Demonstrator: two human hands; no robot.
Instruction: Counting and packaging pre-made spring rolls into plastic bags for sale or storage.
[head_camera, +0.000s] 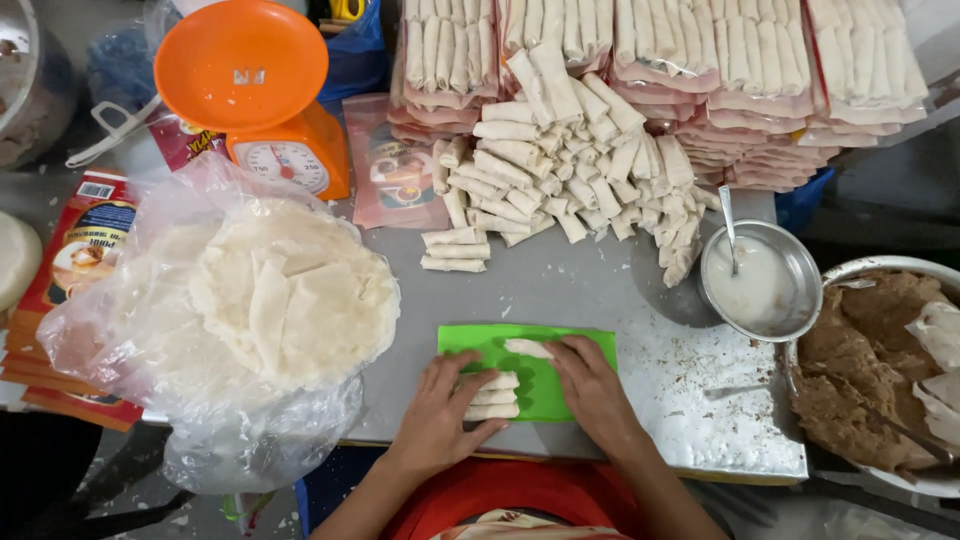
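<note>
Head view looks straight down on a metal table (600, 300) dusted with flour. Near the table's front edge lies a green cutting mat (545, 385). On it the left hand (440, 415) rests palm down with its fingers curled loosely over a small row of finished rolls (495, 396), touching them rather than gripping. The right hand (592, 388) lies just beside it on the mat, fingers bent and pressing on a pale wrapper piece (527, 348) at the mat's far edge; whether it pinches the piece or only presses it down cannot be told.

To the left, a clear plastic bag (150, 330) holds a stack of round thin wrappers (295, 300). Beyond it stands an orange kitchen scale (265, 110) with its orange pan on top. Far across the table a loose heap of rolled pieces (570, 170) spills forward, with three more rolls (455, 250) set apart on its near left side. Behind the heap, sealed packs of rolls (700, 70) are stacked in rows. To the right sits a small steel bowl (805, 300) of white paste with a spoon (730, 230) in it, and at the right edge a large bowl (880, 268) of brown filling (850, 370).
</note>
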